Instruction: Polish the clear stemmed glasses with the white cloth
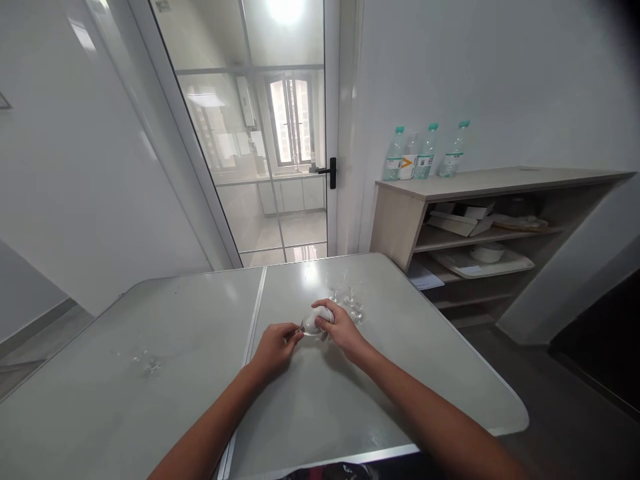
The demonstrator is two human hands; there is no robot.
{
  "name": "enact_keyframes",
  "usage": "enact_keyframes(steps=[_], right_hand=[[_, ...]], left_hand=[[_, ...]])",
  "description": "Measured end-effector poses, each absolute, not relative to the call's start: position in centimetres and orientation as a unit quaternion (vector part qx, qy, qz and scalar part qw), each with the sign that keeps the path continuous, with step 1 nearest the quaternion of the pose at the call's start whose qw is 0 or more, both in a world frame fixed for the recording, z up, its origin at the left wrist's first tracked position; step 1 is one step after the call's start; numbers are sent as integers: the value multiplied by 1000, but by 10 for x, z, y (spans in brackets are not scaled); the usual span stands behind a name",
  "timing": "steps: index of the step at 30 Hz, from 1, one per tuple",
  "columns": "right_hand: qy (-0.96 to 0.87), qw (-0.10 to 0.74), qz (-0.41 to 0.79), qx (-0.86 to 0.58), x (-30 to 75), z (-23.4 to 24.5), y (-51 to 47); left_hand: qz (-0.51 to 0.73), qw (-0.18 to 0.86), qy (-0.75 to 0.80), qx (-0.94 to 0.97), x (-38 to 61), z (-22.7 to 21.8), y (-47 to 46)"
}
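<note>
Both of my hands hold a clear stemmed glass [309, 327] on its side, above the middle of the table. My left hand [276, 343] pinches its thin stem end between thumb and fingers. My right hand [341, 328] wraps round the wide bowl, thumb on the near side. Something white, like a cloth or tissue, shows at the bowl [325, 313] under the right fingers; whether it lies inside or outside, I cannot tell. Just beyond my right hand stand several clear stemmed glasses [357, 313], close together.
More clear glassware [152, 364] sits on the left part of the pale table [310, 413], its shape hard to make out. A metal strip [254, 313] crosses the tabletop. Right of the table, a wooden shelf unit [400, 213] carries plastic bottles [426, 153]. A glass door [280, 200] lies beyond.
</note>
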State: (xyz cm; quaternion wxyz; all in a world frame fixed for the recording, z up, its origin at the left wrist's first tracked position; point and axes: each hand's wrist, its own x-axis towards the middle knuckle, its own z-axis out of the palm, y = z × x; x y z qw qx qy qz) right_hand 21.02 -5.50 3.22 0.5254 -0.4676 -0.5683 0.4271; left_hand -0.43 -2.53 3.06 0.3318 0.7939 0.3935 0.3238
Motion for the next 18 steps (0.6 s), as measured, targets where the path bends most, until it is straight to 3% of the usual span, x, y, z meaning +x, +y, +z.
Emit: enact_keyframes(steps=[2, 7, 10, 13, 18], right_hand=[[-620, 507, 410, -438, 217, 37, -56], [-760, 425, 349, -346, 240, 61, -63], [-817, 376, 314, -305, 244, 66, -65], [-776, 423, 308, -352, 237, 59, -63], [-601, 533, 360, -474, 218, 36, -54]], left_hand=[[302, 405, 384, 773, -4, 31, -25], [216, 707, 329, 587, -10, 30, -18], [172, 780, 310, 516, -14, 27, -14], [218, 731, 329, 556, -13, 25, -14], [324, 424, 382, 754, -2, 26, -25]])
